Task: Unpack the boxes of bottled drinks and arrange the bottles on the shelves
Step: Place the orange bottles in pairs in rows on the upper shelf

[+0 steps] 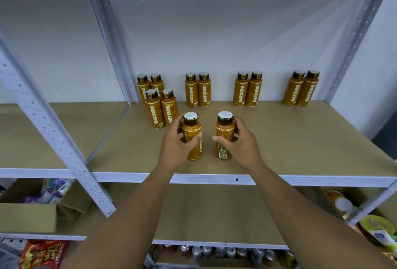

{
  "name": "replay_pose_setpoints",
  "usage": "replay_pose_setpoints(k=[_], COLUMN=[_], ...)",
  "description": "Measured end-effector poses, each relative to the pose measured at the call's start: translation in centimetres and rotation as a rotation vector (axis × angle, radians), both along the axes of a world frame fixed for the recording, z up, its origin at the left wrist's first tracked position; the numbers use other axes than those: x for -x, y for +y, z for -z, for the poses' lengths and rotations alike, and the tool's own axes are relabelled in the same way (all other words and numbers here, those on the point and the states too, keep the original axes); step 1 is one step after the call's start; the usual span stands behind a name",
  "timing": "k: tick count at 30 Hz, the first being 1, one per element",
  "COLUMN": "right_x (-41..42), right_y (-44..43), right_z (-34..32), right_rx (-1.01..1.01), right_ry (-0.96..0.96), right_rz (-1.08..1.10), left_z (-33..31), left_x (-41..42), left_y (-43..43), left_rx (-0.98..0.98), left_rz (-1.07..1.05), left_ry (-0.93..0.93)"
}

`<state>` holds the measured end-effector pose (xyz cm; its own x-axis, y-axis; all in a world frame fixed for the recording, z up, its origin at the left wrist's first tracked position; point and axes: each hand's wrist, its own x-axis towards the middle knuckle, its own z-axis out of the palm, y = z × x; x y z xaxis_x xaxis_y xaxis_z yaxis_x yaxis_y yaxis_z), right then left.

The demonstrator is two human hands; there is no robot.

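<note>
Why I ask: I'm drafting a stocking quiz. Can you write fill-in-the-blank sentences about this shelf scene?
1. With the left hand gripping the left bottle and the right hand gripping the right bottle, ___ bottles are being held.
2. The right bottle shows a ___ near its base.
3. The leftmost group at the back of the shelf has ___ bottles.
Missing words: two; barcode; four.
</note>
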<state>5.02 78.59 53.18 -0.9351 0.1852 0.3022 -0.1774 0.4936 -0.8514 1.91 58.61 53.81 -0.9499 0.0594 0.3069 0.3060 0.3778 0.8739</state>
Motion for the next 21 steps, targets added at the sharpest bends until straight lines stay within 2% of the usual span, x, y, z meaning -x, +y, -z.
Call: replay_pose_setpoints(k=[14, 21], right_x=[-0.6, -0.8], right_y=[-0.6, -0.8], right_z=[2.5, 3.0], right_rx=[0.055, -0.02], right_ry=[-0.027, -0.019], right_rz=[0.025, 0.149], left_z=[2.6, 3.4], left_x=[-0.9, -1.3], left_y=[0.3, 0.8], left_rx=[-0.003, 0.069], left_rz=[0.028, -0.107], left_ry=[-0.073, -0.05])
